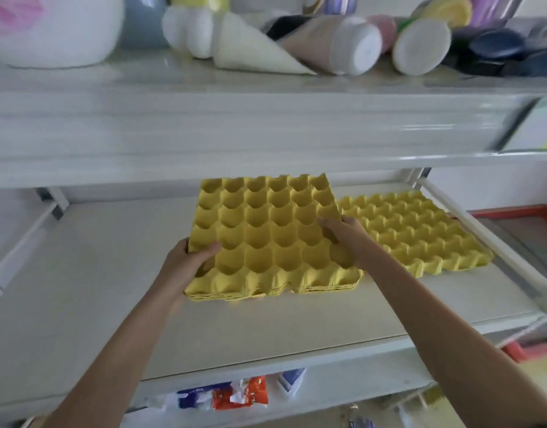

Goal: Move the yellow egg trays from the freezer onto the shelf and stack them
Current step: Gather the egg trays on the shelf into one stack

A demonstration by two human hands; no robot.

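A small stack of yellow egg trays is held over the middle shelf, tilted with its far edge raised. My left hand grips its near left edge, thumb across a cup. My right hand grips its right side, fingers curled into the cups. Another yellow egg tray lies flat on the shelf to the right, its left edge partly hidden behind the held stack and my right hand.
The upper shelf hangs low over the trays and carries tipped cups, a white bowl and dark lids. A red-framed freezer lid sits at the right. Snack packets lie below.
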